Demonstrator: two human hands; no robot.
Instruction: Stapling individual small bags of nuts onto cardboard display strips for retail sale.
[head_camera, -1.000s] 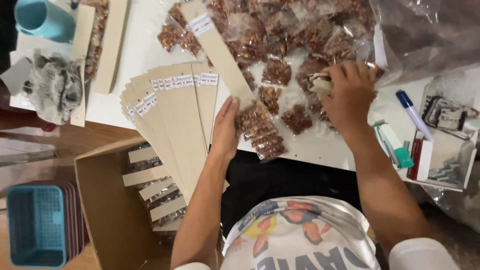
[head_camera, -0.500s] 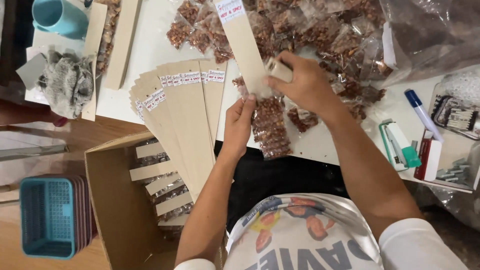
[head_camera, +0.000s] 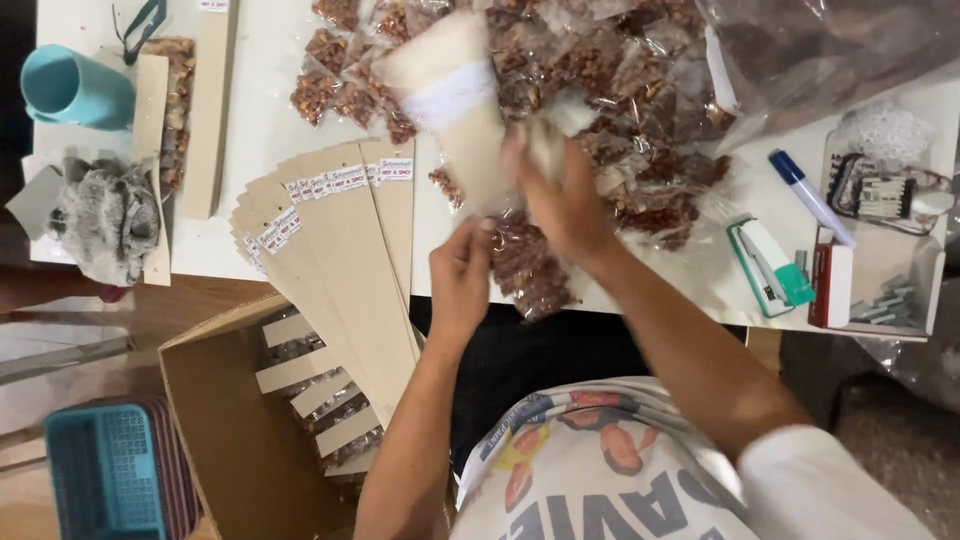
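Fingers of both hands (head_camera: 462, 272) (head_camera: 562, 195) seemingly closed on blurred tan cardboard strip (head_camera: 455, 105), crinkly nut packets (head_camera: 525, 265) beneath.

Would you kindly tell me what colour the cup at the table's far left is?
Light turquoise blue cup, head view.

Clear packets of brown nuts (head_camera: 620, 90) fill the upper centre; tan card strips with small white-and-red labels (head_camera: 330, 185) fan left of centre; brown carton (head_camera: 215, 420) lower left.
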